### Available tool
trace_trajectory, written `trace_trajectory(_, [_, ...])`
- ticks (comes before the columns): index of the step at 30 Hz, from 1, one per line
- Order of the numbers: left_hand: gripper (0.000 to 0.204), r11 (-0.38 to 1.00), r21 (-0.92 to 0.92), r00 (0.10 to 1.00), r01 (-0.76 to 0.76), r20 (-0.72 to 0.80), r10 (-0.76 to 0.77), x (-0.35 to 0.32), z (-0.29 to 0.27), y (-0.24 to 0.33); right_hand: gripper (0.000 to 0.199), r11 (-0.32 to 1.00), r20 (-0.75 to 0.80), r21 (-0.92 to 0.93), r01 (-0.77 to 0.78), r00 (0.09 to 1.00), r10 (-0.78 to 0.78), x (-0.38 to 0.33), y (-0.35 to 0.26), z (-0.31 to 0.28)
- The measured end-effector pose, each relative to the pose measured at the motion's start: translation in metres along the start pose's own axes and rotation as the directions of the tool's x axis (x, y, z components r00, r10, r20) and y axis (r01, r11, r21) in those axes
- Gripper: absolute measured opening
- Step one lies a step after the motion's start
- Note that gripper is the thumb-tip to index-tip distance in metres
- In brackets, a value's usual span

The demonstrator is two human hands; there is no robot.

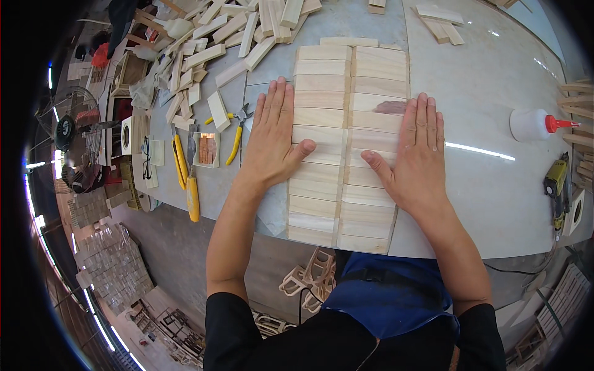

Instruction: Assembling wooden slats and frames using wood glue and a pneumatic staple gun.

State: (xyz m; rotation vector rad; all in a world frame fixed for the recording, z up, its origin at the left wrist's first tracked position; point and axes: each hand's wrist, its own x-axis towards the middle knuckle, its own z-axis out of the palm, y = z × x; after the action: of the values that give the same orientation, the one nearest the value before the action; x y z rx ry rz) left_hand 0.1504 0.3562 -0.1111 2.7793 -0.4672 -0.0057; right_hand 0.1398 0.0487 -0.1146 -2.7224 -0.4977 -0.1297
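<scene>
Two columns of pale wooden blocks lie side by side on the table, with a narrow strip running between them. One block in the right column has a dark purplish patch. My left hand lies flat along the outer left edge of the columns, its thumb resting over the blocks. Along the outer right edge my right hand is stretched out flat, thumb pointing inward on the blocks. The fingers of both hands are extended, and neither hand grasps anything.
Loose wooden blocks are heaped at the far left. Near them lie yellow-handled pliers and a yellow-handled tool. A white glue bottle with a red cap and a green power tool sit at the right. The table ends before my apron.
</scene>
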Motion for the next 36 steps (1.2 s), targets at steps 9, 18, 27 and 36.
trace_trajectory(9, [0.115, 1.000, 0.019, 1.000, -0.014, -0.015, 0.015, 0.000, 0.002, 0.001, 0.115, 0.998, -0.050, 0.060, 0.001, 0.999, 0.002, 0.000, 0.001, 0.003])
trace_trajectory(18, [0.102, 0.991, -0.134, 0.997, -0.028, -0.079, 0.017, -0.005, -0.001, -0.003, 0.111, 0.992, -0.116, 0.127, -0.009, 0.993, 0.024, -0.001, 0.002, 0.008])
trace_trajectory(27, [0.092, 0.975, -0.200, 0.993, 0.096, -0.048, -0.108, 0.049, 0.001, -0.008, 0.112, 0.992, -0.145, 0.129, 0.008, 0.989, 0.010, -0.005, 0.008, 0.014])
trace_trajectory(36, [0.091, 0.971, -0.162, 0.977, 0.178, -0.085, -0.193, 0.070, 0.006, -0.006, 0.109, 0.985, -0.138, 0.174, -0.001, 0.990, 0.026, -0.002, 0.003, 0.009])
